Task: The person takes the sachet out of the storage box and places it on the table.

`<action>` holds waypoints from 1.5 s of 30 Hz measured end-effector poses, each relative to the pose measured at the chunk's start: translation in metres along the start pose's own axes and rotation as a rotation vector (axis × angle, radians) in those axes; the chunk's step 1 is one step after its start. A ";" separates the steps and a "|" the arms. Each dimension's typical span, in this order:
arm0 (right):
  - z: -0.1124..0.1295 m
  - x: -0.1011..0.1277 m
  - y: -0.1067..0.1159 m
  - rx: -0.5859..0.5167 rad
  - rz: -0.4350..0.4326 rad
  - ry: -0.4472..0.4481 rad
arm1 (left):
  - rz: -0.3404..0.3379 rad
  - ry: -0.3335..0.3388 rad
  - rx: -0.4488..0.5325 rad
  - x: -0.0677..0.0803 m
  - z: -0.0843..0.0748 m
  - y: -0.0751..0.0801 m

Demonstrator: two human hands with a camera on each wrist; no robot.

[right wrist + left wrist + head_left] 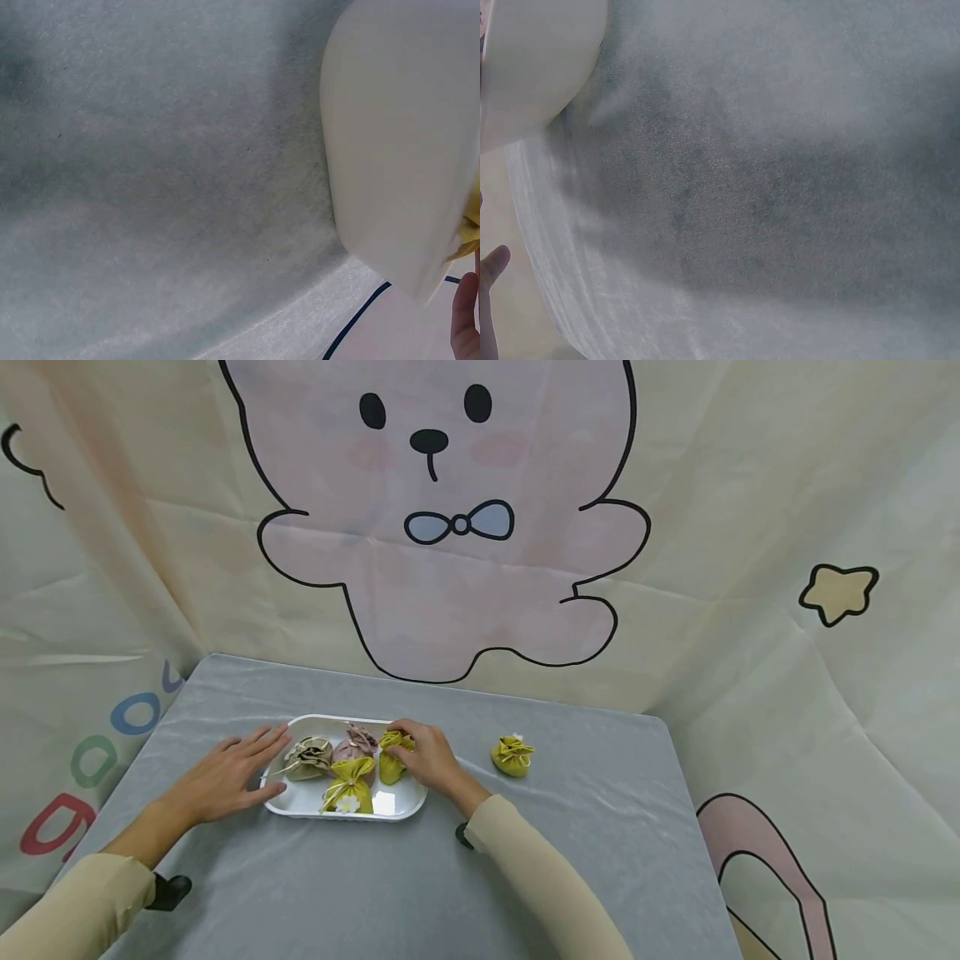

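Yellow pouch (392, 758) sits in the white tray (300, 800), right side of it, with the right hand (427, 758) curled over it, fingers wrapped round its gathered top. Tray is on the grey table cover (420, 893), left of centre. Three more pouches are in the tray: a beige pouch (307, 757) at its left, a pink pouch (358, 743) at the far middle, and a yellow pouch with a white flower (348, 787) at the near middle. Left hand (236, 772) lies flat beside the tray's left rim, fingers straight, thumb touching the rim, gripping nothing; looks like it is steadying the tray. One loose yellow pouch (512, 755) lies on the cover, well right of the tray. Progress, as a judgement: four pouches in the tray, one outside, so mostly done if the work is loading the tray; I can't tell whether the gripped one is going in or coming out. Wrist views show only cover and tray wall (390, 150), plus a fingertip each. Backdrop is a cartoon bear curtain (442, 527).
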State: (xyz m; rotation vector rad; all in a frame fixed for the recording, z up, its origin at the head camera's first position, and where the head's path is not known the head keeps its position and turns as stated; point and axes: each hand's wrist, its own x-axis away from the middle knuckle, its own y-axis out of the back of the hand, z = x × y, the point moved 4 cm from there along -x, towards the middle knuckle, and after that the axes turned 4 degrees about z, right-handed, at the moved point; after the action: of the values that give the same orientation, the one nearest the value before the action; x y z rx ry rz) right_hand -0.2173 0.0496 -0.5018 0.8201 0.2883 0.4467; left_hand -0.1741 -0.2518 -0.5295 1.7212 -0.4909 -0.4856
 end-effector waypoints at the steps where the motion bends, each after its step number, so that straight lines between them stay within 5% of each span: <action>1: 0.000 0.001 0.001 -0.002 -0.009 0.007 | -0.001 -0.001 0.001 0.000 0.000 0.000; 45: 0.016 0.009 0.063 -0.032 -0.221 0.200 | 0.002 0.004 -0.004 0.000 -0.001 0.001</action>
State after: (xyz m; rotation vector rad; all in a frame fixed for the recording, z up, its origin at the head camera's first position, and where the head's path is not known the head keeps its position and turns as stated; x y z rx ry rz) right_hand -0.2198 0.0820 -0.4447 0.7043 0.5499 0.3252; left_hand -0.1740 -0.2511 -0.5285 1.7176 -0.4882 -0.4818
